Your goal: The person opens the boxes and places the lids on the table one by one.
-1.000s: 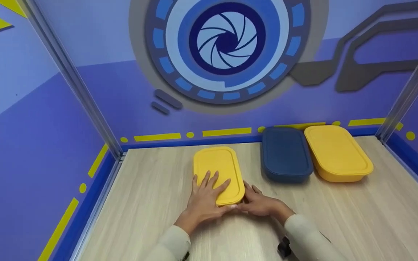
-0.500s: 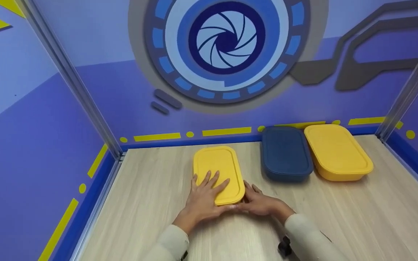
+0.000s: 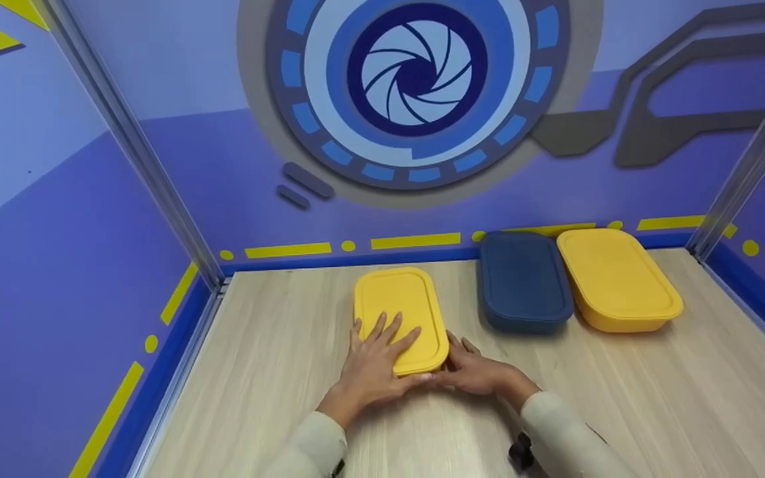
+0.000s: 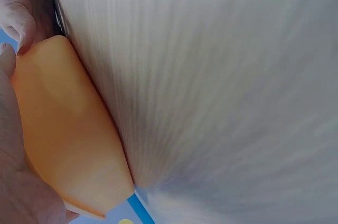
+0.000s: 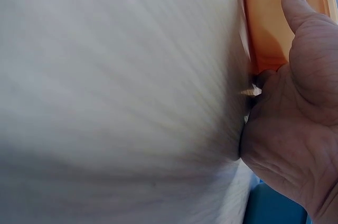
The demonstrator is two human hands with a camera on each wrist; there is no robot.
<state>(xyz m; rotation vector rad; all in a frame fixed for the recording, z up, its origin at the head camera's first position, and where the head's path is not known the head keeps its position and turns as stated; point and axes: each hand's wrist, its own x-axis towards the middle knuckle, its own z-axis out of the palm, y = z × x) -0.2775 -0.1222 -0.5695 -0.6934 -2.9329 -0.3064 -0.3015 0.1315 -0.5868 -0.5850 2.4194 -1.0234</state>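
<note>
A yellow lidded lunch box [image 3: 399,292] lies flat on the table with its long side running away from me. Across the near half of its lid my left hand [image 3: 372,365] rests with the fingers spread, its thumb at the near edge. My right hand [image 3: 479,375] grips the near right corner low down, the thumb along the near wall and fingers on the right side. The two thumbs almost meet at the front. In the left wrist view the box's side wall [image 4: 74,129] shows above the wood. Some right fingertips are hidden behind the corner in the right wrist view.
A dark blue lidded box [image 3: 525,282] and a larger yellow lidded box [image 3: 618,279] stand side by side at the back right. Printed panels [image 3: 289,146] with metal corner posts bound the pale wooden table [image 3: 276,358] at the back and sides.
</note>
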